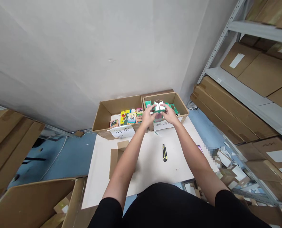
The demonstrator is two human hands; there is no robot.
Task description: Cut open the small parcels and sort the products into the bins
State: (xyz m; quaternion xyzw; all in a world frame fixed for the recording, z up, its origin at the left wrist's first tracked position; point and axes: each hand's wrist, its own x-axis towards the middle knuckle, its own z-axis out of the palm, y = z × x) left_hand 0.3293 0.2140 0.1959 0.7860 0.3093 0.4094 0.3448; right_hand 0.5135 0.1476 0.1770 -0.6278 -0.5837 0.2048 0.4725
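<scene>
Over an open carton (pixel 181 106), left grip (pixel 149 116), right grip (pixel 170 115), both holding one green-and-white box (pixel 158 109)

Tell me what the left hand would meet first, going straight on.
The green-and-white box, which the left hand appears to grip from its side; depth beyond it is unclear.

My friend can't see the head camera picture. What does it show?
A left hand and right hand hold a small green-and-white box at the right carton, one of two open ones on a white table. The left carton holds colourful packs, and a yellow-and-black cutter lies on the table.
</scene>
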